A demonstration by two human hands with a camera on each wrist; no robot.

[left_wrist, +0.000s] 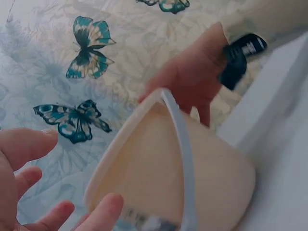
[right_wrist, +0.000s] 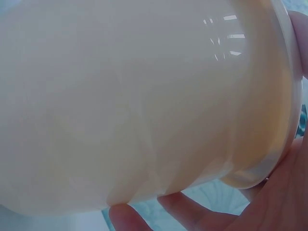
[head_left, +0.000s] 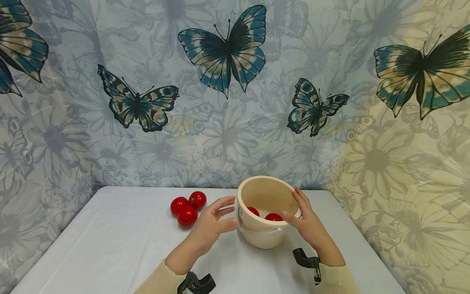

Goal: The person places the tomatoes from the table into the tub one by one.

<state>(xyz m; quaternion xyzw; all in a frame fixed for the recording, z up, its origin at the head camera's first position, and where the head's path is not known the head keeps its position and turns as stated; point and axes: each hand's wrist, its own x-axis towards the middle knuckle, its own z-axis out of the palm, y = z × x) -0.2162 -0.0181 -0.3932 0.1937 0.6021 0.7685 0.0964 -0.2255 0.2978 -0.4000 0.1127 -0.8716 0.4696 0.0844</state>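
Holding duty's handled by the right hand [head_left: 310, 226]: the cream bucket [head_left: 258, 226] on the white table [head_left: 110, 237] is gripped at its rim, thumb over the edge, fingertips against the outside wall. Nothing's held by the left hand [head_left: 213, 226], fingers spread wide just beside the bucket. Two red tomatoes [head_left: 273, 217] can be seen inside; three more [head_left: 187, 217] are bunched on the table, past the left hand.

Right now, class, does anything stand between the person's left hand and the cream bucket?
Nothing visible does. In the head view, only a narrow open gap separates the left hand from the bucket. The three tomatoes outside it lie on that hand's other side, and the right hand grips the bucket's opposite side.
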